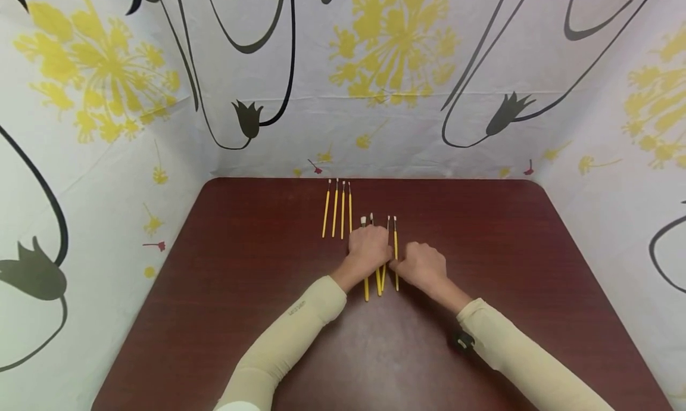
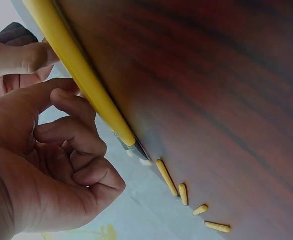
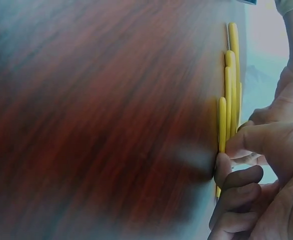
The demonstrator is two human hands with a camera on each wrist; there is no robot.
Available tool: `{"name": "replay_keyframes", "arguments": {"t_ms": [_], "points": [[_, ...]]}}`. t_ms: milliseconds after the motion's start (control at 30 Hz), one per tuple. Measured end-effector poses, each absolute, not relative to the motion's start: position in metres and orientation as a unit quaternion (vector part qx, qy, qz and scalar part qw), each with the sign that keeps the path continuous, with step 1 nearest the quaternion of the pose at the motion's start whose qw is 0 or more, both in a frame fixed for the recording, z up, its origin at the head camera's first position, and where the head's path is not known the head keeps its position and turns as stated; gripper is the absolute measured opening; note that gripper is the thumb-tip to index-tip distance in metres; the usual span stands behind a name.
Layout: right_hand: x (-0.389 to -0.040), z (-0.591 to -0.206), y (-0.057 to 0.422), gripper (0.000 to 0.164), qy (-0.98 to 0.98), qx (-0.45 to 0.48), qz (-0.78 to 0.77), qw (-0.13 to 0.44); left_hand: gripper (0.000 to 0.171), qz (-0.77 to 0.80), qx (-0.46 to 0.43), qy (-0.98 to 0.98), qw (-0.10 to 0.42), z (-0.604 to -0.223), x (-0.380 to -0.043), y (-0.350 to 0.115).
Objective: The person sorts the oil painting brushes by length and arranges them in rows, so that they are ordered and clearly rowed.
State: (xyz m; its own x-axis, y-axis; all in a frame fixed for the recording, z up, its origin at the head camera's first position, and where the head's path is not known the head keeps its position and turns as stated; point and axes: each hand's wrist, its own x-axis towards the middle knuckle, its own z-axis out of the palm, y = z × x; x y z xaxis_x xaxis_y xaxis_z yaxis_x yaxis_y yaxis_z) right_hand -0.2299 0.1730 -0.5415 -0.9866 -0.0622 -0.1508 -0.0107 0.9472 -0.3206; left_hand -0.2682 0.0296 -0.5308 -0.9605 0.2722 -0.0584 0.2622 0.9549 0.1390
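Several yellow-handled paintbrushes lie side by side at the table's middle, bristles away from me. My right hand [image 1: 423, 265] pinches the rightmost paintbrush [image 1: 396, 239] between thumb and index finger, as the right wrist view also shows. Over the others reaches my left hand [image 1: 368, 247], its thumb and index finger at a slightly slanted paintbrush [image 1: 383, 278]; the exact contact is hidden behind a near handle [image 2: 81, 72] in the left wrist view. The left hand's other fingers are curled. Beneath that hand pass the wide-tipped leftmost paintbrush [image 1: 367, 290] and another paintbrush [image 1: 378, 283].
Further back and to the left, several more paintbrushes [image 1: 335, 213] stand in a spaced row near the table's far edge. The dark red-brown table [image 1: 257, 238] has patterned cloth walls [image 1: 300, 143] at its back and sides.
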Motion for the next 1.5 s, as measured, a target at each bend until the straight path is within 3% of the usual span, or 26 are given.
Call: {"name": "replay_keyframes", "arguments": {"t_ms": [500, 667, 1033, 1500], "points": [[-0.232, -0.54, 0.171, 0.049, 0.977, -0.024, -0.191, 0.096, 0.043, 0.106, 0.128, 0.985, 0.046, -0.523, -0.272, 0.025], [-0.235, -0.541, 0.172, 0.05, 0.975, -0.028, -0.205, 0.082, 0.044, 0.145, 0.119, 0.98, 0.072, -0.511, -0.274, 0.018], [-0.243, -0.542, 0.164, 0.027, 0.948, -0.075, -0.308, 0.013, 0.059, 0.297, 0.063, 0.943, 0.135, -0.48, -0.294, -0.026], [-0.262, -0.539, 0.137, 0.021, 0.936, -0.072, -0.344, -0.016, 0.055, 0.335, 0.016, 0.935, 0.118, -0.487, -0.307, -0.084]]}}
